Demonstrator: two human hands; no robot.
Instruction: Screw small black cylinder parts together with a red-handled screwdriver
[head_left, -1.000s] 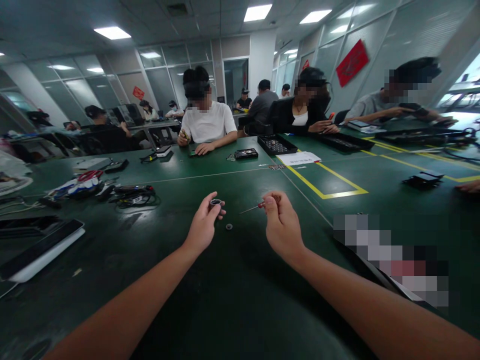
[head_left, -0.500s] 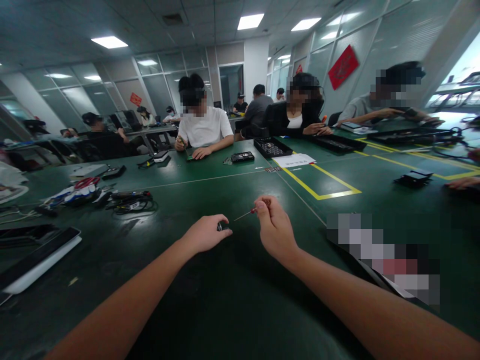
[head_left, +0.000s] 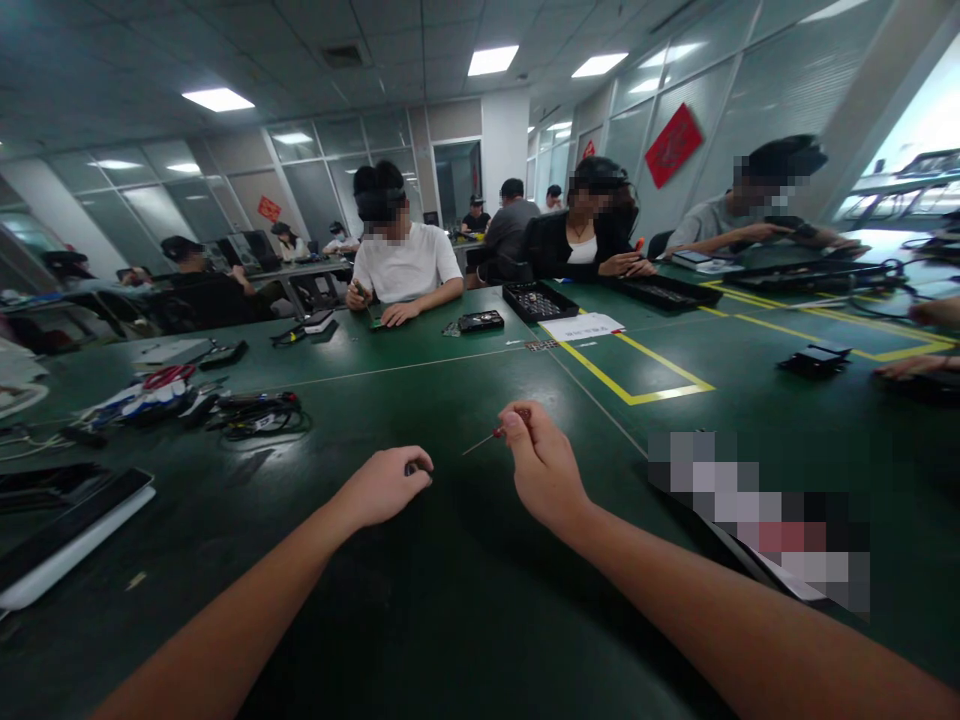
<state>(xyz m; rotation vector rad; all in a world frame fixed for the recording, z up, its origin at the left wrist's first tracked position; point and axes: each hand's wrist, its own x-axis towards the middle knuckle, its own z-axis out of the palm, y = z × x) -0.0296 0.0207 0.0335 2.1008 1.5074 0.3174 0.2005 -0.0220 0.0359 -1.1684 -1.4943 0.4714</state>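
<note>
My right hand [head_left: 546, 462] is closed round the red handle of a thin screwdriver [head_left: 480, 444], whose metal shaft points left and slightly down above the green table [head_left: 420, 620]. To its left, my left hand [head_left: 386, 485] has curled fingers round a small dark object [head_left: 410, 468], mostly hidden in the palm and too small to name. The screwdriver's tip is apart from my left hand, with a gap between them.
Cables [head_left: 262, 414] and a black-and-white device [head_left: 75, 545] lie left. A black tray [head_left: 540, 301], a white paper [head_left: 581, 328] and yellow tape [head_left: 671, 392] are ahead. Across the table, a person in a white shirt [head_left: 409, 262] works. A pixelated item [head_left: 757, 510] lies right.
My left hand has moved left, away from the screwdriver tip, and its fingers have curled further in. My right hand still holds the screwdriver, nearly in place. The view has shifted slightly.
</note>
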